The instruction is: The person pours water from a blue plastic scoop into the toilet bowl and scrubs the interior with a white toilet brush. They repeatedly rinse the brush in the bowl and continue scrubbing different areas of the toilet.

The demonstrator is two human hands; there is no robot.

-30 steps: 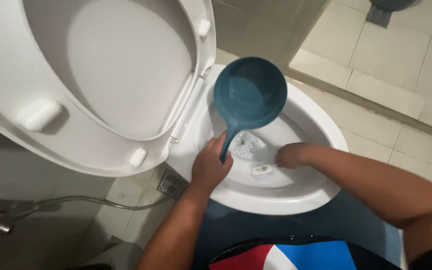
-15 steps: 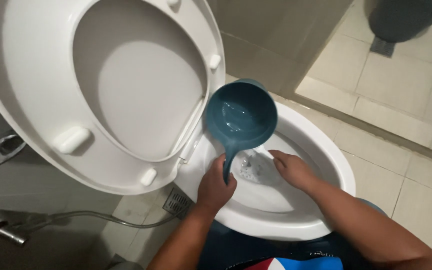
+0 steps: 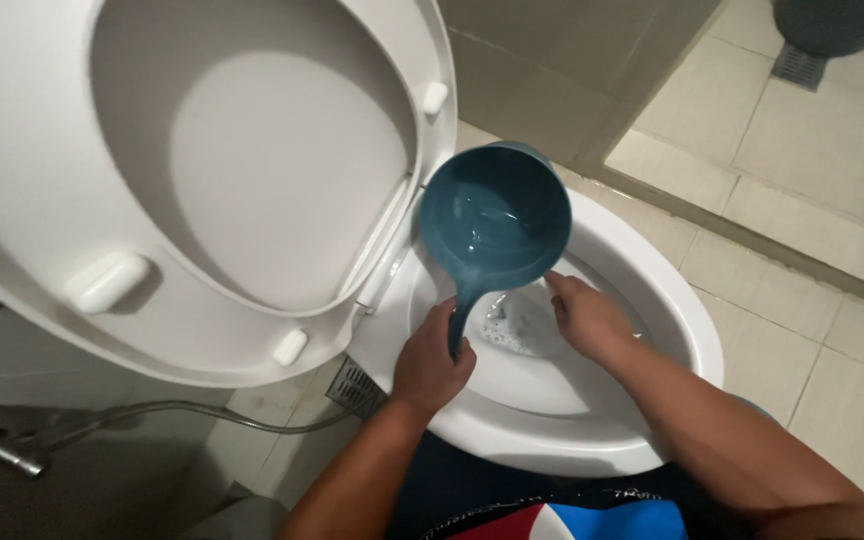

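While left hand (image 3: 430, 358) grips dipper (image 3: 495, 222) handle, right hand (image 3: 584, 318), seemingly empty, below scoop.

left hand (image 3: 430, 362) fisted, right hand (image 3: 586, 318) loosely curled

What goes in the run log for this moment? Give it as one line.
left hand: grips blue dipper by handle, water inside | right hand: inside toilet bowl, under dipper | seat: raised

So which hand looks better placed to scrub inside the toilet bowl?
The right hand, probably: it is empty and already reaches inside the toilet bowl. The left hand grips the handle of the blue dipper, which holds a little water.
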